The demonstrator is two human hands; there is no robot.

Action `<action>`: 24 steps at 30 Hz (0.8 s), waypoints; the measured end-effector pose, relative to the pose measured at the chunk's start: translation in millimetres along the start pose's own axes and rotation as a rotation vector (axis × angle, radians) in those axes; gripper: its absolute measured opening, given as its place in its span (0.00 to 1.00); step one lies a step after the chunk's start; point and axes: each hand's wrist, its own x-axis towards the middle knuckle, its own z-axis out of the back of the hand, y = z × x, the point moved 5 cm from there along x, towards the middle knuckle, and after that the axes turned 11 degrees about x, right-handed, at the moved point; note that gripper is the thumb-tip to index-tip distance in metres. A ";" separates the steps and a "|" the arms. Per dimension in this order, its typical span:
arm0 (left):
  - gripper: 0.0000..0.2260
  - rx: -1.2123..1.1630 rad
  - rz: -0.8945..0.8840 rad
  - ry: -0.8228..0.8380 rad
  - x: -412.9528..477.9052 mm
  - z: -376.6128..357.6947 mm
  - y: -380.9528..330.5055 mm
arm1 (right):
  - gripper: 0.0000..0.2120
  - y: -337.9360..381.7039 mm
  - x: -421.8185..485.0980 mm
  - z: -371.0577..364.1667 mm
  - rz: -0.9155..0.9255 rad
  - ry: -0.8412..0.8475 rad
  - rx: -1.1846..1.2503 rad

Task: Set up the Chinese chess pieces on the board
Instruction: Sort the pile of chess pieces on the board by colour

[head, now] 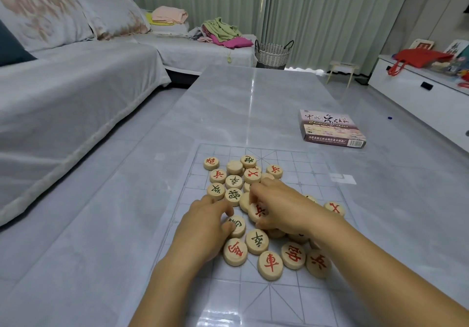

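A thin clear board sheet with a printed grid lies on the grey table. Several round wooden chess pieces with red or black characters sit heaped in its middle. My left hand pinches a black-marked piece between thumb and fingers at the heap's left side. My right hand curls over the heap and grips a red-marked piece tilted on its edge. More pieces lie hidden under my right hand and wrist.
The chess set's box lies flat on the table, beyond the board to the right. A grey sofa runs along the left. A woven basket stands past the table's far end, a white cabinet at right.
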 end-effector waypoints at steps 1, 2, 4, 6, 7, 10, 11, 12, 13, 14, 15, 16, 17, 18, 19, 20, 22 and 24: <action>0.11 -0.001 0.004 0.002 0.2 0.2 0.3 | 0.15 1.6 0.0 -1.4 -0.010 0.022 -0.004; 0.10 -0.001 0.008 -0.001 0.3 0.6 0.4 | 0.15 2.7 -0.6 -3.3 -0.023 0.053 -0.004; 0.10 0.005 0.015 -0.015 0.2 1.2 0.1 | 0.17 2.9 -3.2 -7.6 -0.043 0.121 0.001; 0.12 0.014 0.010 -0.029 0.1 1.6 -0.8 | 0.19 -0.8 -6.0 -8.9 -0.080 0.150 0.029; 0.13 0.019 0.004 -0.032 0.4 1.7 -1.4 | 0.19 -3.7 -6.4 -7.6 -0.106 0.140 0.065; 0.13 0.028 -0.002 -0.018 1.0 0.6 -2.8 | 0.15 -8.6 -1.0 2.8 -0.155 -0.039 0.232; 0.13 0.032 -0.001 -0.011 0.9 0.2 -2.8 | 0.14 -8.6 2.2 5.0 -0.163 -0.112 0.247; 0.13 0.036 0.000 -0.005 0.7 0.0 -2.7 | 0.14 -6.7 5.3 4.9 -0.163 -0.156 0.211; 0.12 0.037 0.002 -0.001 0.5 -0.1 -2.4 | 0.16 -4.4 9.1 2.0 -0.156 -0.171 0.152; 0.12 0.035 0.003 0.004 0.3 -0.3 -2.0 | 0.19 -2.6 12.9 -3.0 -0.145 -0.165 0.092; 0.12 0.033 0.005 0.008 0.0 -0.3 -1.7 | 0.19 -1.6 16.3 -7.2 -0.135 -0.162 0.050; 0.12 0.032 0.005 0.013 -0.2 0.1 -1.3 | 0.17 -0.3 17.5 -8.8 -0.126 -0.175 0.038; 0.12 0.032 0.004 0.018 -0.3 0.5 -1.1 | 0.14 -0.1 18.3 -8.5 -0.115 -0.203 0.066; 0.12 0.033 0.003 0.022 -0.3 0.8 -1.0 | 0.10 -0.4 17.4 -6.3 -0.109 -0.233 0.138; 0.12 0.035 0.001 0.026 -0.5 1.2 -1.0 | 0.07 -2.1 16.0 -4.4 -0.108 -0.249 0.234; 0.12 0.038 -0.001 0.027 -0.4 1.5 -1.2 | 0.07 -3.9 14.4 -3.2 -0.109 -0.251 0.315; 0.12 0.042 -0.002 0.030 -0.9 1.6 -1.2 | 0.08 -7.4 10.0 -4.6 -0.105 -0.236 0.344; 0.12 0.040 0.001 0.032 -1.2 1.6 -0.8 | 0.10 -12.2 6.3 -5.9 -0.078 -0.263 0.248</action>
